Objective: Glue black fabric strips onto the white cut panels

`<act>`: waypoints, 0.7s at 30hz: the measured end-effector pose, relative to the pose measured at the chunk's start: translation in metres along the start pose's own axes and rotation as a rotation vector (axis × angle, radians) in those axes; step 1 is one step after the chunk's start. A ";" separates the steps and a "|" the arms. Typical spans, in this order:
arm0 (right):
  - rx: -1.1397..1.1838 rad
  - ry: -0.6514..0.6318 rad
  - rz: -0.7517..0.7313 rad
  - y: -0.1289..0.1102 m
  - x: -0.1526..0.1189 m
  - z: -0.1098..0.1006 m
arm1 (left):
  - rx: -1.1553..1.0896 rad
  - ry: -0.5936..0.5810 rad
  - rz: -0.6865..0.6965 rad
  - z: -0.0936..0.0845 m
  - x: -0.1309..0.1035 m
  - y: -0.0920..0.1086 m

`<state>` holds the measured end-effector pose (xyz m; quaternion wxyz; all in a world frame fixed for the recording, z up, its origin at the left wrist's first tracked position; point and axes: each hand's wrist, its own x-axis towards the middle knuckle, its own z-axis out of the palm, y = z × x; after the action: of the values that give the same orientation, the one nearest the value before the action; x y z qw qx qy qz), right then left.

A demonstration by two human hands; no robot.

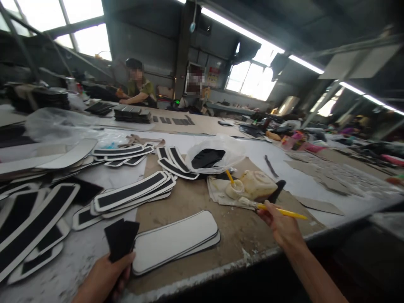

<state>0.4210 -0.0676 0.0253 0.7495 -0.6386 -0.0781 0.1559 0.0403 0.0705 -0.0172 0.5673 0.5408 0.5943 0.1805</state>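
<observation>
My left hand point(109, 273) is closed around several black fabric pieces point(121, 237) at the table's front edge. Just right of it lie white curved panels point(176, 240), stacked on the brown board. In my right hand point(279, 223) is a glue brush point(282, 211) with a yellow handle, its pale bristles pointing left. Those bristles are close to a small glue-smeared pot point(234, 188), which has another yellow handle standing in it. Behind the brush a stained cream plastic jug point(258, 184) lies on its side.
Black panels with white borders point(134, 191) lie in piles on the left. A clear plastic bag point(217, 153) holds black pieces beyond the pot. Across the table a person point(139, 90) leans over stacks of dark pieces point(131, 114). Flat grey-brown sheets point(328, 179) spread to the right.
</observation>
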 end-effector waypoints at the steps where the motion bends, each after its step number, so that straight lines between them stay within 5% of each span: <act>1: -0.006 -0.053 0.014 0.001 -0.016 0.004 | -0.049 -0.057 -0.019 0.000 0.002 -0.001; 9: -0.221 -0.720 0.129 0.037 -0.156 0.092 | -0.163 -0.121 0.019 -0.003 0.007 -0.010; 14: -0.217 -0.810 0.167 0.057 -0.173 0.128 | -0.198 -0.188 0.046 -0.005 0.010 -0.015; 21: -0.350 -0.787 0.155 0.060 -0.166 0.130 | -0.199 -0.164 0.040 -0.004 0.011 -0.014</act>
<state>0.2162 0.0071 0.0022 0.5292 -0.6521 -0.3348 0.4274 0.0334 0.0767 -0.0330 0.6611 0.5066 0.5140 0.2050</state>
